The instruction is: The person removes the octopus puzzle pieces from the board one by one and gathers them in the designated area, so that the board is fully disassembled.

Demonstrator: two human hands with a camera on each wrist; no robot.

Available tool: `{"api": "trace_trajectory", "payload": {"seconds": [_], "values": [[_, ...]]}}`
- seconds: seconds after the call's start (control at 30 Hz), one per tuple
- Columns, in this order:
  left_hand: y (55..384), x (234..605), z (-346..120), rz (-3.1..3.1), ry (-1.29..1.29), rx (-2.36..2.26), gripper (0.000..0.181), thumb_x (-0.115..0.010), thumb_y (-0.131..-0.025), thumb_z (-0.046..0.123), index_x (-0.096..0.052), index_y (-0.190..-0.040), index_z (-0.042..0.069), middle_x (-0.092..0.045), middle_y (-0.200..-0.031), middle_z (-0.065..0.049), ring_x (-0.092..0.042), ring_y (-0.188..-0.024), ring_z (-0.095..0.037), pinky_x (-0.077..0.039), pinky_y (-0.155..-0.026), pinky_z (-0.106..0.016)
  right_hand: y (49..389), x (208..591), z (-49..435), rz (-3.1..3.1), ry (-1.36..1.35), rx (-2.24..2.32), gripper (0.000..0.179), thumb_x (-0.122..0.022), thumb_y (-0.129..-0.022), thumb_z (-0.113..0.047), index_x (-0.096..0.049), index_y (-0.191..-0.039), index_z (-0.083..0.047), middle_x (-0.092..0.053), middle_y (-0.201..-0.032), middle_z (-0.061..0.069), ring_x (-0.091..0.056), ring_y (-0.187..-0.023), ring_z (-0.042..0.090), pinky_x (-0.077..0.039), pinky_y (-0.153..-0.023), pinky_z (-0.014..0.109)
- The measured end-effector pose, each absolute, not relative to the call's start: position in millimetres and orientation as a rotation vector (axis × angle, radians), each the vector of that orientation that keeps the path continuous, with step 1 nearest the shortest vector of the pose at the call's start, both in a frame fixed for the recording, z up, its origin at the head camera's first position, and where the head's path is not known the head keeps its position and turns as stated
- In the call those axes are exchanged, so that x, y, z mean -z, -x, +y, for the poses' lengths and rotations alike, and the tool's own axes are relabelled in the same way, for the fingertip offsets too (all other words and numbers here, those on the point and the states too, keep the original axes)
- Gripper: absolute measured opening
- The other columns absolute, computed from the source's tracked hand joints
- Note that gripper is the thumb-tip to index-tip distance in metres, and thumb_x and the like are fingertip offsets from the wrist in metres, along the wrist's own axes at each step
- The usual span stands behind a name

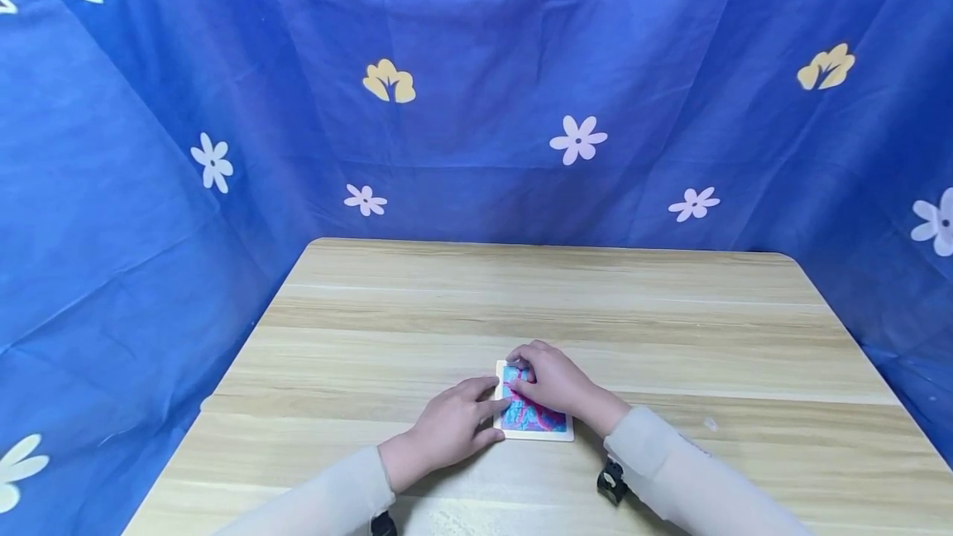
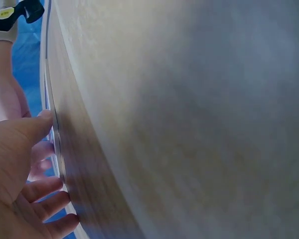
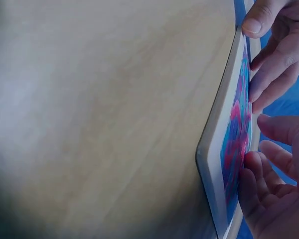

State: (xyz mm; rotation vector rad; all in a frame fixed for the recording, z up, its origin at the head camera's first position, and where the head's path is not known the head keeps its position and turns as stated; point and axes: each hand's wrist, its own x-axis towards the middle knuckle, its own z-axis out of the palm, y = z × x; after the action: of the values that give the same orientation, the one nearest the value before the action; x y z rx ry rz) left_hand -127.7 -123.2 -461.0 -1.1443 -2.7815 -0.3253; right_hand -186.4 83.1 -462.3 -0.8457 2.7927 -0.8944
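Note:
A small puzzle board (image 1: 533, 435), with a pale rim and a blue-and-pink patterned face, lies flat on the wooden table. The left hand (image 1: 454, 424) rests along its left side in the head view, thumb at the near corner and one finger reaching over the face. From the far side, the right hand (image 1: 554, 379) leans over the board with bent fingers, its thumb above the picture. In the right wrist view, the right hand's fingertips (image 3: 249, 174) touch the patterned face near its edge. The left thumb (image 3: 254, 25) presses the rim's corner there.
A light wood-grain table (image 1: 357, 313) with rounded far corners carries the board. Blue cloth (image 1: 476, 122) printed with flowers hangs behind it and at both sides. Each sleeve has a dark wrist mount (image 1: 612, 482) below it.

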Motion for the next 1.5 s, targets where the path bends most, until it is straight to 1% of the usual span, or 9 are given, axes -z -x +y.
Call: {"api": "trace_trajectory", "payload": {"seconds": [0.17, 0.4, 0.67, 0.97, 1.13, 1.27, 1.5], "values": [[127, 462, -123, -2.770, 1.141, 0.344, 0.045, -0.069, -0.085, 0.042, -0.068, -0.120, 0.013, -0.055, -0.128, -0.016, -0.053, -0.118, -0.029, -0.047, -0.094, -0.039, 187, 463, 83, 2.762, 0.831, 0.849, 0.031, -0.073, -0.083, -0.018, -0.064, -0.112, -0.011, -0.053, -0.090, -0.004, -0.049, -0.076, 0.009, -0.046, -0.072, 0.028], [126, 465, -122, -2.772, 1.126, 0.332, 0.046, -0.068, -0.085, 0.043, -0.067, -0.120, 0.014, -0.055, -0.128, -0.015, -0.053, -0.118, -0.029, -0.047, -0.094, -0.039, 189, 462, 80, 2.740, 0.833, 0.813, 0.030, -0.074, -0.083, -0.017, -0.064, -0.110, -0.012, -0.051, -0.088, -0.003, -0.047, -0.072, 0.010, -0.044, -0.067, 0.028], [127, 469, -124, -2.754, 1.137, 0.328, 0.047, -0.068, -0.086, 0.043, -0.067, -0.121, 0.013, -0.055, -0.128, -0.016, -0.054, -0.117, -0.028, -0.047, -0.094, -0.038, 188, 460, 76, 2.723, 0.807, 0.805, 0.028, -0.074, -0.082, -0.016, -0.064, -0.109, -0.012, -0.053, -0.089, 0.000, -0.048, -0.076, 0.012, -0.045, -0.070, 0.032], [127, 474, -125, -2.734, 1.143, 0.332, 0.047, -0.069, -0.085, 0.043, -0.067, -0.121, 0.013, -0.056, -0.127, -0.015, -0.054, -0.117, -0.029, -0.047, -0.094, -0.039, 192, 460, 74, 2.678, 0.721, 0.809, 0.027, -0.074, -0.082, -0.016, -0.062, -0.107, -0.014, -0.053, -0.096, 0.003, -0.051, -0.085, 0.018, -0.046, -0.080, 0.039], [126, 474, -125, -2.738, 1.141, 0.336, 0.046, -0.069, -0.085, 0.043, -0.067, -0.121, 0.013, -0.055, -0.127, -0.015, -0.054, -0.117, -0.029, -0.047, -0.093, -0.039, 193, 462, 74, 2.658, 0.705, 0.827, 0.028, -0.075, -0.081, -0.015, -0.062, -0.106, -0.015, -0.052, -0.097, 0.004, -0.051, -0.085, 0.017, -0.046, -0.081, 0.039], [126, 474, -124, -2.741, 1.141, 0.339, 0.047, -0.068, -0.085, 0.043, -0.067, -0.121, 0.013, -0.055, -0.127, -0.016, -0.054, -0.117, -0.029, -0.047, -0.094, -0.039, 192, 460, 74, 2.648, 0.705, 0.844, 0.029, -0.076, -0.080, -0.014, -0.061, -0.105, -0.014, -0.051, -0.095, 0.003, -0.050, -0.083, 0.017, -0.046, -0.079, 0.038], [125, 474, -124, -2.741, 1.137, 0.339, 0.047, -0.069, -0.085, 0.043, -0.067, -0.121, 0.013, -0.055, -0.128, -0.016, -0.054, -0.117, -0.029, -0.047, -0.094, -0.039, 192, 461, 75, 2.638, 0.704, 0.907, 0.030, -0.076, -0.079, -0.011, -0.060, -0.104, -0.015, -0.051, -0.096, 0.004, -0.050, -0.086, 0.019, -0.046, -0.081, 0.039]]}}
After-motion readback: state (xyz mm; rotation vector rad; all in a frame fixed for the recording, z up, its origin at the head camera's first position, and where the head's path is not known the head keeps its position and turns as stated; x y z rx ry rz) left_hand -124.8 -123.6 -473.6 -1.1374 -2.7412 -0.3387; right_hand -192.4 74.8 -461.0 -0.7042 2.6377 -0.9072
